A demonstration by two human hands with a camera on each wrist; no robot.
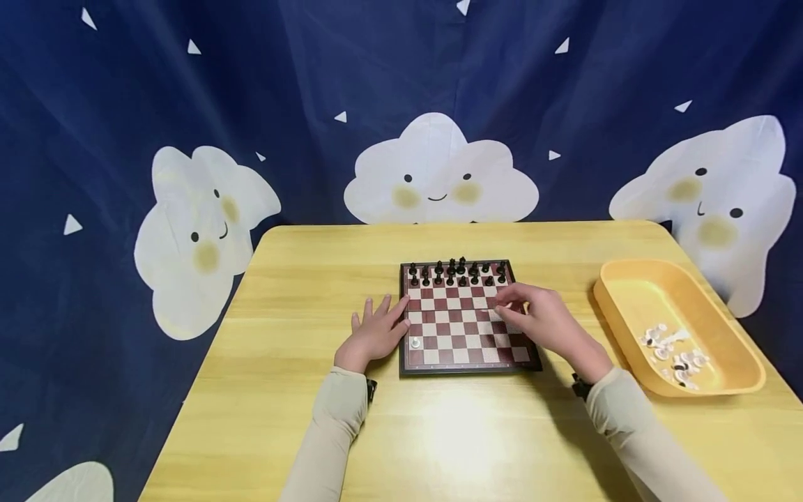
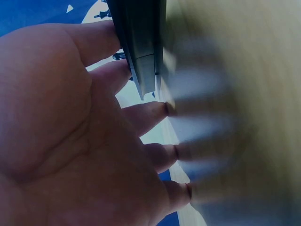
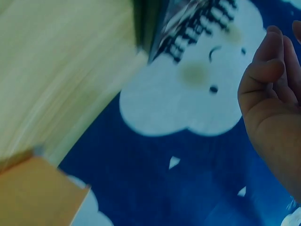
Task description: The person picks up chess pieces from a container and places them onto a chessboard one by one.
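Observation:
A chessboard (image 1: 461,328) lies on the table with two rows of black chess pieces (image 1: 462,268) along its far side. One white chess piece (image 1: 415,342) stands on the left column, second row from the near edge. My left hand (image 1: 371,338) is spread flat beside the board, thumb and index finger touching its left edge; the left wrist view shows the dark board edge (image 2: 141,42) against them. Over the right side of the board, my right hand (image 1: 546,317) pinches a small pale chess piece between thumb and fingers, mostly hidden by the fingertips.
To the right of the board stands a yellow-orange tray (image 1: 740,341) with several white chess pieces (image 1: 680,355) lying loose in it. The wooden table (image 1: 301,321) ends at the back against a blue curtain (image 1: 301,84) with clouds.

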